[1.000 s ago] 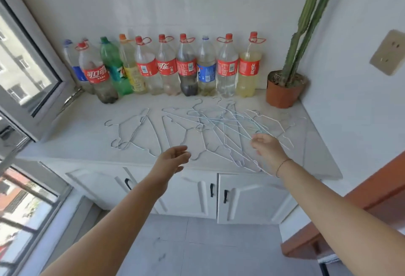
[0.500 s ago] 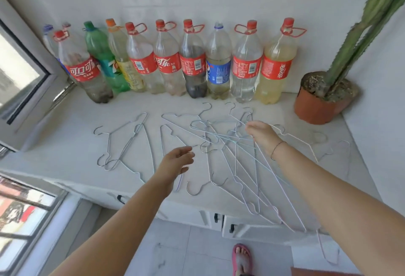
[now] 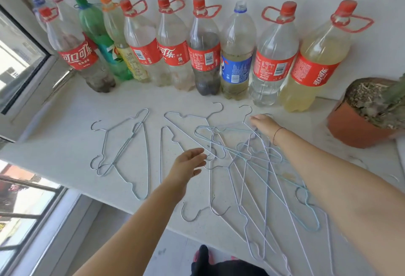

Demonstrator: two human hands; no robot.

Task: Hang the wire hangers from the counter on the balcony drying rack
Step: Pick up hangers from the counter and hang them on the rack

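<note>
Several thin wire hangers [image 3: 247, 166] lie in a tangled, overlapping heap on the white counter [image 3: 65, 144]. A smaller group of hangers [image 3: 125, 148] lies apart to the left. My right hand [image 3: 264, 124] reaches to the far side of the heap, its fingers lying on the hangers near their hooks; whether it grips one is not visible. Over the heap's left edge, my left hand [image 3: 189, 165] hovers with its fingers relaxed and nothing in it. No drying rack is in view.
A row of several large plastic soda bottles [image 3: 203, 56] stands along the back wall. A potted cactus [image 3: 368, 113] sits at the right end of the counter. An open window frame [image 3: 24, 65] is at the left.
The camera has moved closer to the counter. My right hand has reached farther back across the heap toward the hooks. My left hand has advanced to the heap's left edge.
</note>
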